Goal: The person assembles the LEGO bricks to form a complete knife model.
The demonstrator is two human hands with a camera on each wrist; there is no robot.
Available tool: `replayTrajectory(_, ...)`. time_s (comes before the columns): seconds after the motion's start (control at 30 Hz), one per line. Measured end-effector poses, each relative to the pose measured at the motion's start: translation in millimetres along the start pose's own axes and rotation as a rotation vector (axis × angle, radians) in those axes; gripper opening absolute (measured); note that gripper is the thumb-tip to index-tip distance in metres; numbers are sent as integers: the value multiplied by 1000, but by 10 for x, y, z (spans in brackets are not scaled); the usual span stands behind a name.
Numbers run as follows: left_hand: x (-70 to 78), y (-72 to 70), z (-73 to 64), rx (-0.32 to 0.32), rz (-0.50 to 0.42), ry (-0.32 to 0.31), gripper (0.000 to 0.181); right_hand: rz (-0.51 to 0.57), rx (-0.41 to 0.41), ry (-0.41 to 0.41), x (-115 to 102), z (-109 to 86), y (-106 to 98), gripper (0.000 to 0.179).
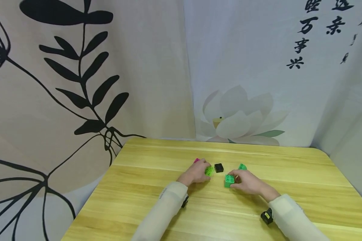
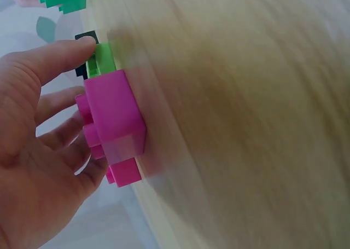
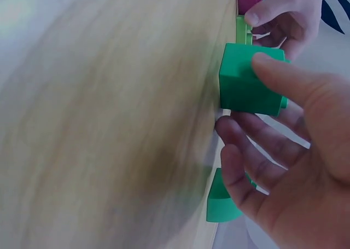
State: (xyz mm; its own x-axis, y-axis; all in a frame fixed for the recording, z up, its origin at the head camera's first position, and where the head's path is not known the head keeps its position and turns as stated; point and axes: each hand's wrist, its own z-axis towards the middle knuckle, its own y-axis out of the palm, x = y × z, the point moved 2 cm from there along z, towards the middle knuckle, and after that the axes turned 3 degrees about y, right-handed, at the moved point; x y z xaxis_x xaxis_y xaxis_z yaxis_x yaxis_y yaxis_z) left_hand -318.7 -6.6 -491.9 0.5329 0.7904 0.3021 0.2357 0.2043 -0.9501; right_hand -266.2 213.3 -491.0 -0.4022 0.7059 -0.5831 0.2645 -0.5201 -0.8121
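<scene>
My left hand (image 1: 196,172) pinches a lime green toy brick (image 1: 209,171) between thumb and forefinger on the table. In the left wrist view its thumb (image 2: 65,57) reaches the lime brick (image 2: 105,58), and magenta bricks (image 2: 116,115) lie beside the other fingers. My right hand (image 1: 248,181) holds a green square brick (image 1: 229,180), studs up, by its sides. The right wrist view shows the thumb on one face of this green brick (image 3: 243,76). A black brick (image 1: 219,167) sits between the hands.
Behind the right hand lies another green block (image 1: 242,166); its side looks curved in the right wrist view. A bit of magenta brick (image 1: 196,160) shows past the left hand. The wooden table (image 1: 157,154) ends at a printed curtain (image 1: 157,83).
</scene>
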Motion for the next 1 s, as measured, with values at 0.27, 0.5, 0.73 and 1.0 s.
replayTrajectory(0.27,22,-15,21,-20,27,-10,57,9,1,21,11,-2,-12,34)
replayTrajectory(0.5,15,29,85,25,60,-69,49,15,-4,10,4,3,19,35)
replayTrajectory(0.73,10,30,51,7,46,-36,36,-1,7,2,-12,-16,19,34)
replayTrajectory(1.0,15,-3,-13,-14,-5,17,43,-9,5,8,14,-41,14,35)
